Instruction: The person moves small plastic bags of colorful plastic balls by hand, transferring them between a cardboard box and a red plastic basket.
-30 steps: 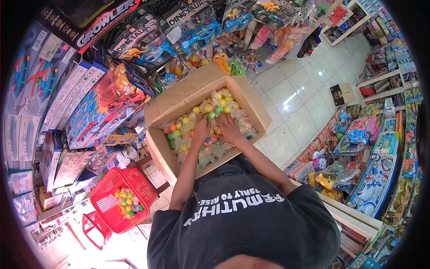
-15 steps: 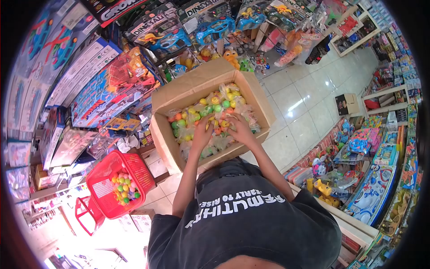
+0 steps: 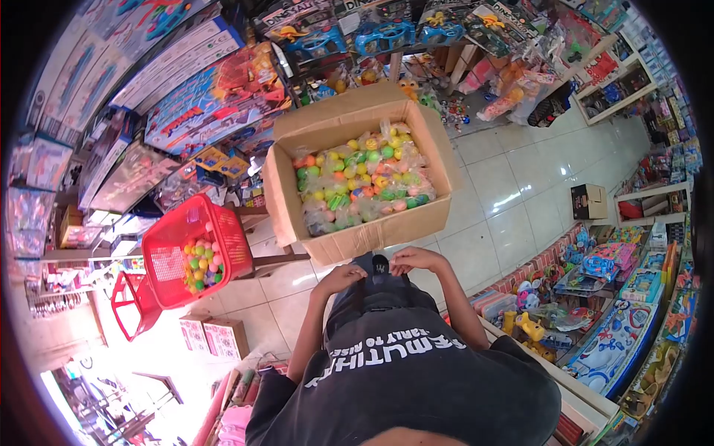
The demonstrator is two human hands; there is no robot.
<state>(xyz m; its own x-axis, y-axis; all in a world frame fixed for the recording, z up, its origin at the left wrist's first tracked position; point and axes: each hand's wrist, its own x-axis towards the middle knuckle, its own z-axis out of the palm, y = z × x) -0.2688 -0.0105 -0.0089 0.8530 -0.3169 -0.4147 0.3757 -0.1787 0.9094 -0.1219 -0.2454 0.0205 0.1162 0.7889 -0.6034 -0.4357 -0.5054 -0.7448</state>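
Observation:
A cardboard box (image 3: 357,244) stands in front of me with its flaps up. Inside it lie bags of small colourful balls (image 3: 349,175), mostly yellow, green and orange, in clear plastic. My left hand (image 3: 343,278) hovers over my lap near the box's front side, fingers loosely bent, with nothing visible in it. Across from it, my right hand (image 3: 416,259) hangs just below the box's front right corner, fingers apart and apparently bare. Neither hand touches the box. To the left, a red plastic basket (image 3: 165,256) contains loose balls (image 3: 201,264) of similar colours.
Boxed toys (image 3: 219,97) are stacked on the left, and dinosaur toy packs (image 3: 383,36) hang at the back. Tiled floor (image 3: 513,189) stretches to the right, past a small black-and-brown box (image 3: 589,202). Toy shelves (image 3: 617,297) line the right side.
Both hands have come out of the box, back towards my body, leaving the bagged balls inside. The view has shifted, so the box and basket appear at slightly different places.

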